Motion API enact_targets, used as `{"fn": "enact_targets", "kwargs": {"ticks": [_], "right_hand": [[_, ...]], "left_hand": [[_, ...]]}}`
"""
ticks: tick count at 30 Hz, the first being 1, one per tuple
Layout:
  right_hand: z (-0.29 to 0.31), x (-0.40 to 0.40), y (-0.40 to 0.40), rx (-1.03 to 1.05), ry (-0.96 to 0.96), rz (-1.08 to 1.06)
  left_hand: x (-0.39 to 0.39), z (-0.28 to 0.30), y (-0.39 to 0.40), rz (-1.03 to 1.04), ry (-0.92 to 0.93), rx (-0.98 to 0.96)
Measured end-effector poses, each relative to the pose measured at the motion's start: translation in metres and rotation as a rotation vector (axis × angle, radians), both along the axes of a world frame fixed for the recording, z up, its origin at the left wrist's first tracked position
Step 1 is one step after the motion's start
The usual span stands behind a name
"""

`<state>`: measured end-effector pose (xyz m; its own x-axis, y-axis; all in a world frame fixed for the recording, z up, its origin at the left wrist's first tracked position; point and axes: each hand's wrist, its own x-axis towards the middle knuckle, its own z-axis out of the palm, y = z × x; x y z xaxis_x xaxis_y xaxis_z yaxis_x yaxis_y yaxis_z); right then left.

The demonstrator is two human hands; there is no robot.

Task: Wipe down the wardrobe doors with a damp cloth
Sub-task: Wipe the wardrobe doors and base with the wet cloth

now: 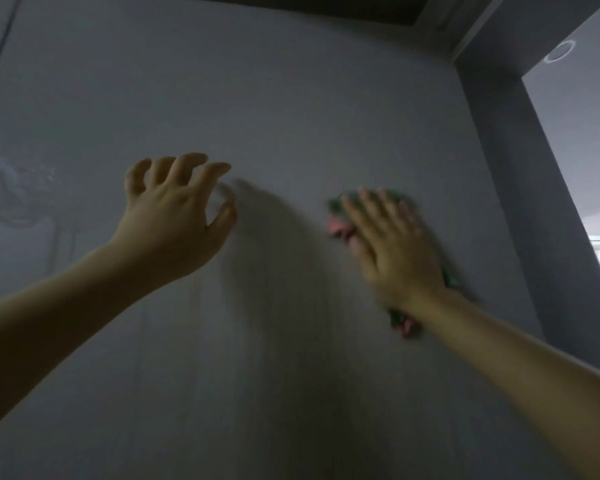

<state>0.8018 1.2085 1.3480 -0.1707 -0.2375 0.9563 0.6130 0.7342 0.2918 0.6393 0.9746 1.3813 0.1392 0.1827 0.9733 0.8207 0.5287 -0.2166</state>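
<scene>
Grey matte panel fills nearly everything I can see: the wardrobe door [291,109] runs from the dark seam at the far left to a darker upright frame [520,188] on the right, with a shadowed soffit above. My right hand [399,251] lies flat on the door with its fingers straight and together, pressing the cloth [338,225] against the surface rather than clutching it; green and pink folds poke out past the fingertips at the upper left and again under the wrist at the lower right, so the cloth's long axis runs along the hand, slanting up and to the left. The cloth looks smeared with motion blur, so I cannot read its exact outline. My left hand [177,216] is raised near the door with its fingers loosely curled and spread, gripping nothing; whether its fingertips touch the panel I cannot tell. What the next stroke turns on, as I judge it, is that the cloth sits just inside the right-hand frame, well right of the panel's middle, with the broad unwiped-looking stretch lying to its left and above. The right hand is already on it, so that hand should carry the sweep leftward.
</scene>
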Motion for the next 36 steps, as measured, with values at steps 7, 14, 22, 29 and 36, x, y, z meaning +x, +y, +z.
{"fn": "enact_targets", "kwargs": {"ticks": [7,14,22,29,36], "right_hand": [[0.02,-0.045,-0.042,-0.137,0.158,0.04],[0.019,-0.032,-0.033,0.111,-0.093,-0.018],[0.006,-0.09,-0.082,0.066,0.004,0.053],[0.059,-0.072,-0.07,-0.118,0.111,0.001],[0.0,-0.124,-0.113,0.131,-0.114,0.065]], "left_hand": [[-0.028,-0.006,-0.021,0.025,-0.049,-0.009],[-0.046,-0.011,-0.028,-0.007,0.007,-0.067],[-0.052,-0.008,-0.031,-0.083,0.042,-0.061],[-0.068,-0.01,-0.042,-0.11,0.044,-0.05],[-0.082,-0.013,-0.046,-0.085,0.055,-0.022]]}}
